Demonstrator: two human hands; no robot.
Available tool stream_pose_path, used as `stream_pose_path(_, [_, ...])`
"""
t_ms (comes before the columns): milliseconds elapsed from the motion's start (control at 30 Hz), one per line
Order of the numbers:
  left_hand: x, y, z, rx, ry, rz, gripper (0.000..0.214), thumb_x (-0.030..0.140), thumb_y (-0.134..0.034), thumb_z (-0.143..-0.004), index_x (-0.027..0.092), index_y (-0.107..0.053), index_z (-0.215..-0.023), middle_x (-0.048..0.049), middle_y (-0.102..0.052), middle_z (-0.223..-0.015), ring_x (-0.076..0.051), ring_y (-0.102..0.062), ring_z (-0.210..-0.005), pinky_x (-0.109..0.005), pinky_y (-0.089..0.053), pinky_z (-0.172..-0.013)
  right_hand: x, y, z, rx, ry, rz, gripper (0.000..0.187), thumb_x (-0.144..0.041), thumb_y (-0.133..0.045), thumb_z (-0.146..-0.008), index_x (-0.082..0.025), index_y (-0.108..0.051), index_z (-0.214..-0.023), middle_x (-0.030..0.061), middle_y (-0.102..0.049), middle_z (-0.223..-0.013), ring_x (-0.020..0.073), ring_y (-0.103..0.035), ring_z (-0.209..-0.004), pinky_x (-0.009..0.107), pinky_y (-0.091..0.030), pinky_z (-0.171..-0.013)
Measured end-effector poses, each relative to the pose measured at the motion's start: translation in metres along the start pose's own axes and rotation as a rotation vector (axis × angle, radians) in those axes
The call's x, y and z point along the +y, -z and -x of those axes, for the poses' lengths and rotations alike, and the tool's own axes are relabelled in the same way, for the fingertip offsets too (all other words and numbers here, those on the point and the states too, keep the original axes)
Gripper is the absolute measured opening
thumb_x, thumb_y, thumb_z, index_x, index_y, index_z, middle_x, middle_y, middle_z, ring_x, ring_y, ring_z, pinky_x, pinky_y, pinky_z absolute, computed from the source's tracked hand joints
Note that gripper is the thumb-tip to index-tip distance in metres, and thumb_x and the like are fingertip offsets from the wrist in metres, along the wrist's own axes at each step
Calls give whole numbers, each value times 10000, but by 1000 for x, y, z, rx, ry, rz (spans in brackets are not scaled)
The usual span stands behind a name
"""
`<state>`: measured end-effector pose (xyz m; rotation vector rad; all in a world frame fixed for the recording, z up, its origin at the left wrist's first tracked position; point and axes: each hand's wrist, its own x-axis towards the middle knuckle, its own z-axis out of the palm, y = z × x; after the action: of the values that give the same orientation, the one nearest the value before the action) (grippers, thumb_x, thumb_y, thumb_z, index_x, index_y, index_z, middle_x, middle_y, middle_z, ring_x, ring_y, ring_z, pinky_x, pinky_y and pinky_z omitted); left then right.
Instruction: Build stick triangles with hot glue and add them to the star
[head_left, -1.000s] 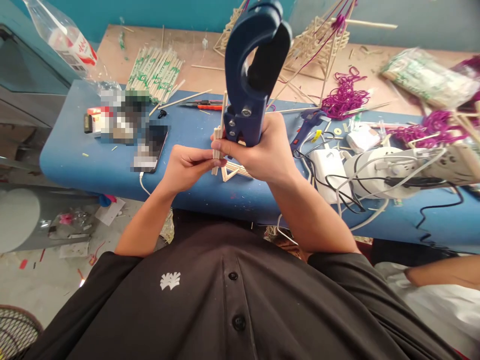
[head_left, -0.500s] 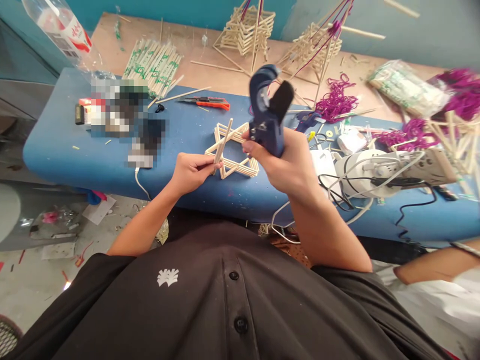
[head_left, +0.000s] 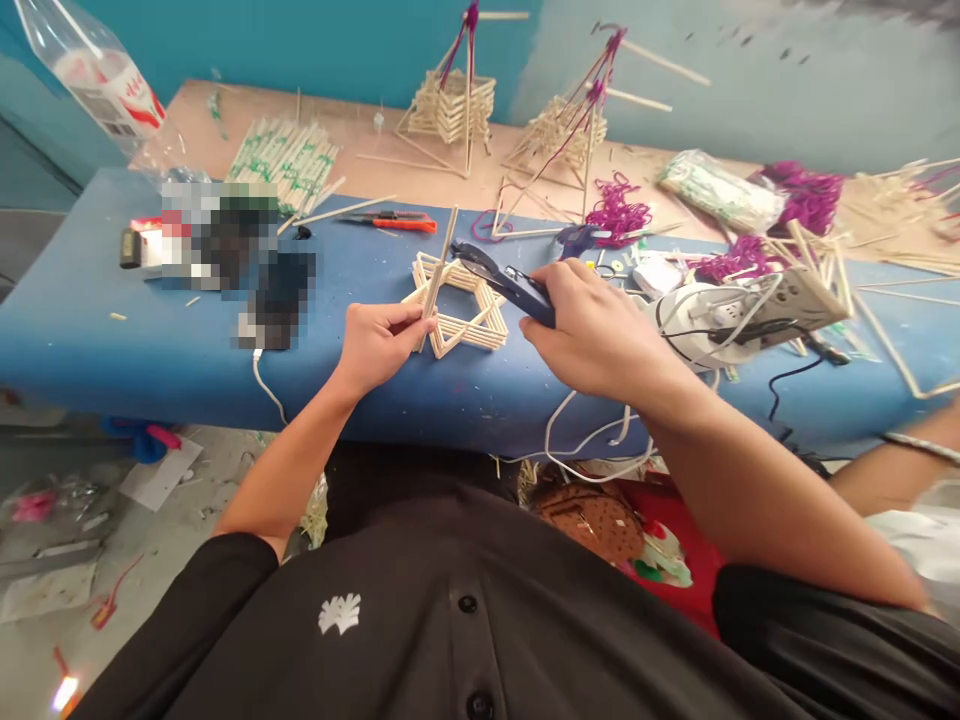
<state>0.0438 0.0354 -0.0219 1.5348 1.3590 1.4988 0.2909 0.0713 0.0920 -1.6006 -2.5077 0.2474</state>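
My left hand (head_left: 382, 345) is closed in a pinch on a small bunch of thin wooden sticks (head_left: 444, 250), held nearly upright. Behind and beside them a star-shaped frame of stacked wooden sticks (head_left: 472, 338) lies on the blue table cover. My right hand (head_left: 592, 325) wraps round a dark blue hand tool with a hooked jaw (head_left: 517, 285); its exact kind is not clear. The tool's far end points left, close to the upper part of the upright sticks. Whether it touches them I cannot tell.
Two stick lanterns (head_left: 454, 105) (head_left: 566, 135) with purple cord stand at the back. Wrapped chopsticks (head_left: 281, 165), an orange utility knife (head_left: 397, 222) and a plastic bottle (head_left: 112, 95) lie leftward. On the right are a power strip (head_left: 795, 300) with cables and another person's arm (head_left: 900, 465).
My right hand has turned the dark blue tool from upright to pointing left, bringing its end near the sticks. My left hand keeps its pinch. The camera view has shifted.
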Motion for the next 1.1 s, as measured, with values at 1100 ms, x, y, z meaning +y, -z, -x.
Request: stream_pose_path(1100, [0,-23,21,164,-164,-63,217,370,-754,-903,197,-838,-803,16,-684,-668,-135,-570,-633,-263,-420,-628,-43,-2,35,96,38,409,392,-323,-467,-928,-87,-611,-1207,243,-687,-1146,321,-632,-994,463,-489,-897])
